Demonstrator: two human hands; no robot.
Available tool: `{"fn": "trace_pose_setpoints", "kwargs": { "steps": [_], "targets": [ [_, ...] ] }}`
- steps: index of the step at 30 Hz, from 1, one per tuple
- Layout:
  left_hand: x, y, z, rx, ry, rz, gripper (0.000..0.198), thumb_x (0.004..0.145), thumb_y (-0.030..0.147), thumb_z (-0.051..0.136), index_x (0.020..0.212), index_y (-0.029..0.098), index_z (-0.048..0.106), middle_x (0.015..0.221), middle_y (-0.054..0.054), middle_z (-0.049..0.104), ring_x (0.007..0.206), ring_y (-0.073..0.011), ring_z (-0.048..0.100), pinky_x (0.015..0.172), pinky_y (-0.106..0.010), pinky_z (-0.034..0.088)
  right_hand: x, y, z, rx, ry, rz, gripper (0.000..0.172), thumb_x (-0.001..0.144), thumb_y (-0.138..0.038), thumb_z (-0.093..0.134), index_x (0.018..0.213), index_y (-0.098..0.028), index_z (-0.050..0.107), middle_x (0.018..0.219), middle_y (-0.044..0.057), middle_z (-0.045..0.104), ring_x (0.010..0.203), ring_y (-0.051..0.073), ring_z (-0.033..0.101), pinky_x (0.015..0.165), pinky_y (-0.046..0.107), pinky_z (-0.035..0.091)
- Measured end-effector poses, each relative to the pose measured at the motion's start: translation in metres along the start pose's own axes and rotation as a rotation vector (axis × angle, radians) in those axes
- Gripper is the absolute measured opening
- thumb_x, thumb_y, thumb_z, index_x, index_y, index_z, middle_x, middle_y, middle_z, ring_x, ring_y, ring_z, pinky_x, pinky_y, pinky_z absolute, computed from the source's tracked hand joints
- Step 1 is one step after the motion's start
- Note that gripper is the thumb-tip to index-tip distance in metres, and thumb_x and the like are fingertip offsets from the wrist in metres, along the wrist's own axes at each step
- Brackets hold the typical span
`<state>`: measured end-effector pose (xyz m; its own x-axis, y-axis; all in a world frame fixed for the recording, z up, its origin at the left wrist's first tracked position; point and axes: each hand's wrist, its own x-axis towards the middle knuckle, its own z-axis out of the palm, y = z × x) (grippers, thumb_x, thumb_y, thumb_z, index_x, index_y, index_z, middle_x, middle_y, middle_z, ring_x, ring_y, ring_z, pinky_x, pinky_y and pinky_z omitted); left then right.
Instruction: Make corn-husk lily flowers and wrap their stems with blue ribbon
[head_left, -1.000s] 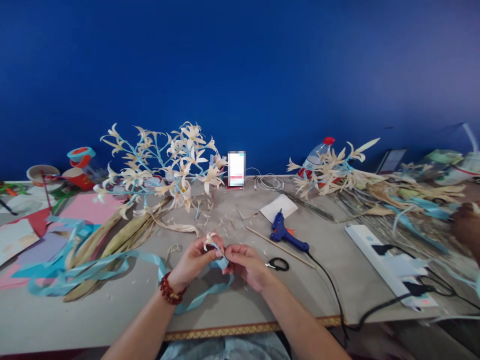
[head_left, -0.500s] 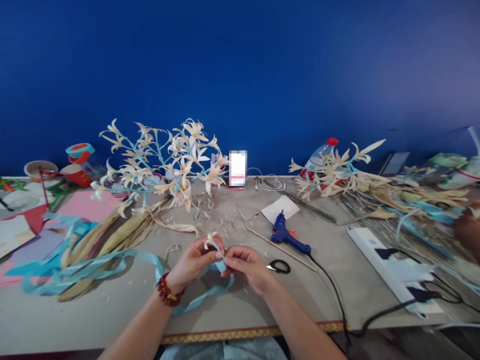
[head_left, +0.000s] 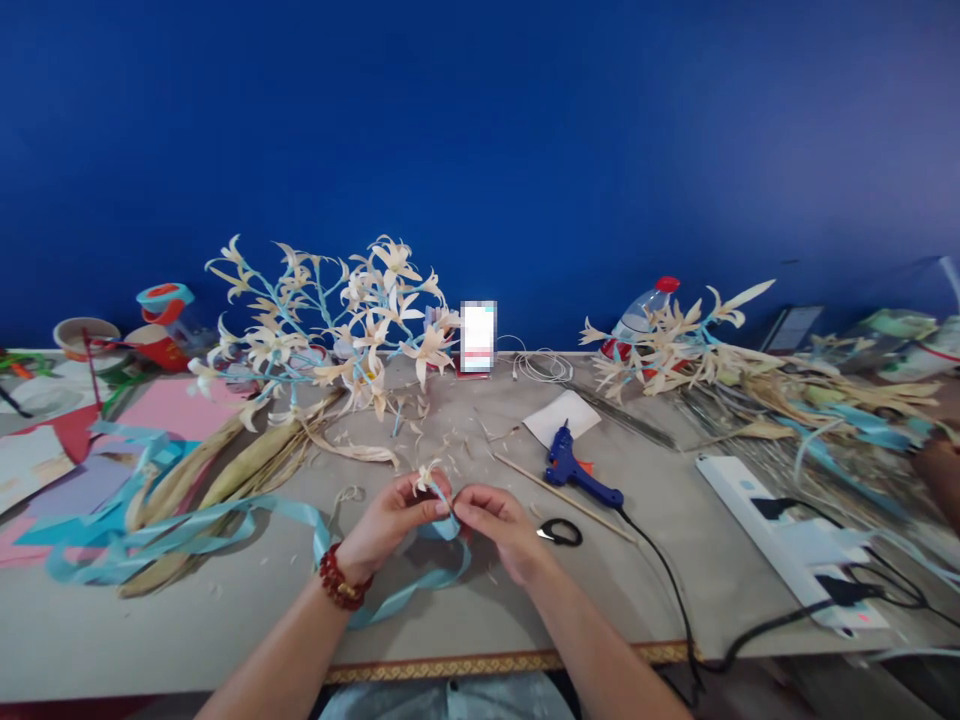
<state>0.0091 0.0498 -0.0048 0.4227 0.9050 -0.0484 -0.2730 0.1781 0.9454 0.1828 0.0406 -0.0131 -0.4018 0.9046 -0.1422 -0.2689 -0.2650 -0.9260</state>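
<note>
We have a small pale flower (head_left: 426, 478) above the tabletop (head_left: 262, 640), near its front edge, its head showing over the thumb of our left hand (head_left: 394, 520). That hand is pinched narrow on the blue stem (head_left: 441, 494) just below the petals. Our right hand (head_left: 499, 525) is also narrowed, its fingertips seeming to nip the blue ribbon (head_left: 431, 580) by the stem's lower end; we cannot tell exactly what lies between them. The ribbon loops below both hands and trails off to the left past our wrist.

We judge the flower very light, its petals thin, dry and easily cracked or bent, so the stem looks the place to hold it. The stem is probably stiff enough for a light pinch. The ribbon looks soft, limp and rather slippery, best taken flat between thumb and finger, close to the stem. Scissors (head_left: 562, 532) lie just beside our right hand.
</note>
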Motion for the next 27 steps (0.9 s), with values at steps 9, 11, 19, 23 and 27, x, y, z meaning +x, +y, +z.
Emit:
{"fn": "trace_pose_setpoints", "kwargs": {
  "steps": [9, 11, 19, 23, 27],
  "targets": [
    [0.0, -0.005, 0.002, -0.16, 0.025, 0.01, 0.025, 0.079, 0.024, 0.071, 0.102, 0.018, 0.068, 0.091, -0.005, 0.063, 0.086, -0.016, 0.058, 0.08, -0.027, 0.045, 0.004, 0.003, -0.005, 0.165, 0.165, -0.041, 0.024, 0.066, -0.034, 0.081, 0.067, -0.016, 0.066, 0.063, -0.002, 0.061, 0.058, 0.009, 0.049, 0.055, 0.021, 0.036],
    [0.001, -0.007, 0.002, -0.206, 0.032, -0.005, 0.021, 0.083, 0.025, 0.067, 0.102, 0.017, 0.068, 0.092, -0.005, 0.063, 0.084, -0.0151, 0.059, 0.08, -0.026, 0.046, 0.006, 0.003, -0.008, 0.253, 0.239, -0.09, 0.023, 0.066, -0.034, 0.081, 0.066, -0.016, 0.066, 0.064, -0.002, 0.061, 0.056, 0.009, 0.048, 0.053, 0.02, 0.034],
    [0.007, -0.013, -0.001, -0.275, 0.21, 0.033, 0.016, 0.079, 0.019, 0.071, 0.095, 0.018, 0.07, 0.093, -0.003, 0.065, 0.084, -0.0122, 0.06, 0.08, -0.023, 0.047, 0.003, 0.003, -0.013, 0.279, 0.142, -0.157, 0.017, 0.067, -0.029, 0.078, 0.067, -0.018, 0.065, 0.063, 0.0, 0.061, 0.055, 0.01, 0.046, 0.052, 0.023, 0.032],
    [0.009, -0.014, -0.002, -0.3, 0.31, 0.057, 0.02, 0.072, 0.017, 0.076, 0.091, 0.019, 0.07, 0.089, 0.0, 0.065, 0.078, -0.0097, 0.06, 0.077, -0.021, 0.048, 0.0, 0.003, -0.012, 0.315, 0.068, -0.187, 0.018, 0.067, -0.031, 0.078, 0.068, -0.018, 0.065, 0.063, 0.0, 0.059, 0.054, 0.011, 0.045, 0.051, 0.024, 0.03],
    [0.009, -0.015, -0.004, -0.286, 0.356, 0.07, 0.019, 0.069, 0.019, 0.078, 0.087, 0.018, 0.071, 0.085, 0.0, 0.066, 0.075, -0.0094, 0.06, 0.075, -0.021, 0.048, 0.0, 0.001, -0.011, 0.315, 0.086, -0.194, 0.019, 0.066, -0.032, 0.079, 0.067, -0.018, 0.066, 0.063, 0.0, 0.06, 0.053, 0.009, 0.043, 0.05, 0.023, 0.029]
  ]
}}
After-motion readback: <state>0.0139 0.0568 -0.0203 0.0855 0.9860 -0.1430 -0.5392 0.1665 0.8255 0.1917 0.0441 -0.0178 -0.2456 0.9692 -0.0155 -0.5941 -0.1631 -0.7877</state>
